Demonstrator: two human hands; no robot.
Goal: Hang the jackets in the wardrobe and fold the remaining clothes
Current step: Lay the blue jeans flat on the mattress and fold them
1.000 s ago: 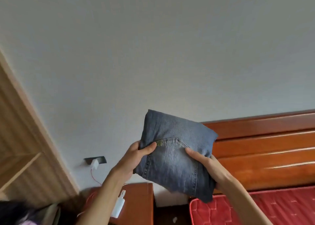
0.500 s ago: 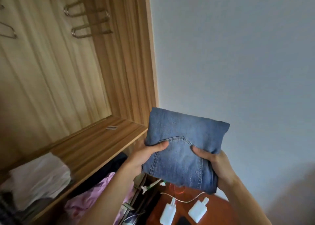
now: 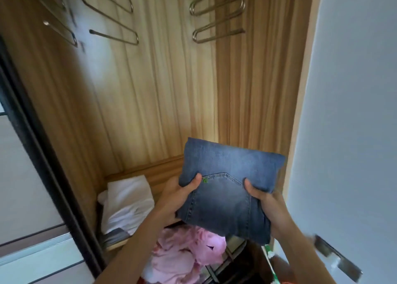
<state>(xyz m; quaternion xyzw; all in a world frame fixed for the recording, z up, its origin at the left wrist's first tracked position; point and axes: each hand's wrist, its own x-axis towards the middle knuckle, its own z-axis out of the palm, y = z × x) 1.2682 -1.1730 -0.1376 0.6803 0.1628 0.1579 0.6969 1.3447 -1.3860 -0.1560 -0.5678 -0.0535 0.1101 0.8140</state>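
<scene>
Since the folded jeans [image 3: 229, 189], at lower centre of frame before the wardrobe shelf [image 3: 163, 172], are probably thick, soft and fairly heavy, support the underside. Left hand [image 3: 180, 194] and right hand [image 3: 265, 199] grips are clamped on opposite side edges.

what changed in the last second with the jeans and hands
The folded jeans were carried leftward, from in front of the wall and bed to the open wardrobe, now before its shelf holding white folded clothes. Nothing was taken or released. Unchanged: left hand and right hand grip the jeans' sides, thumbs on top, fold intact.
</scene>
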